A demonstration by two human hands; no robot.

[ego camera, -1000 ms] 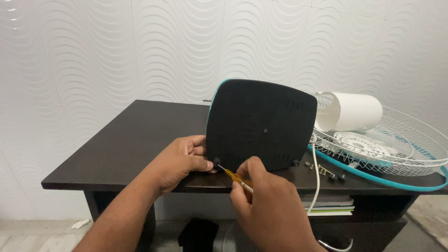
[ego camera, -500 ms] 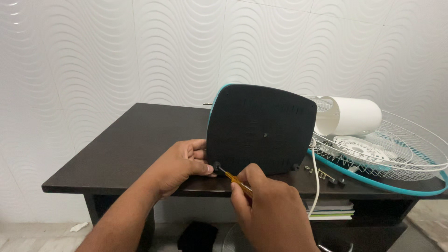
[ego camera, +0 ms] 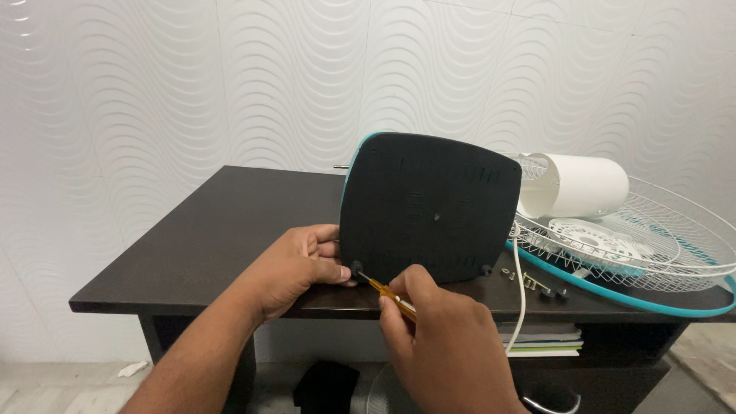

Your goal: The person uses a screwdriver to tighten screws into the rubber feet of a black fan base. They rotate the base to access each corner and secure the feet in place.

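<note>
Open dark surface (ego camera: 230,222) left of upright black fan base (ego camera: 429,211), free for passage; right side crowded by white wire fan guard (ego camera: 652,245), white motor housing (ego camera: 571,184), loose screws (ego camera: 533,282) and hanging white cord (ego camera: 521,299); base's lower left corner blocked by both hands

— Any packages, labels, signs or screens here?
— None that I can make out. No box, no sticker, no display anywhere on the worktop (ego camera: 230,230) or on the wall behind it.
</note>
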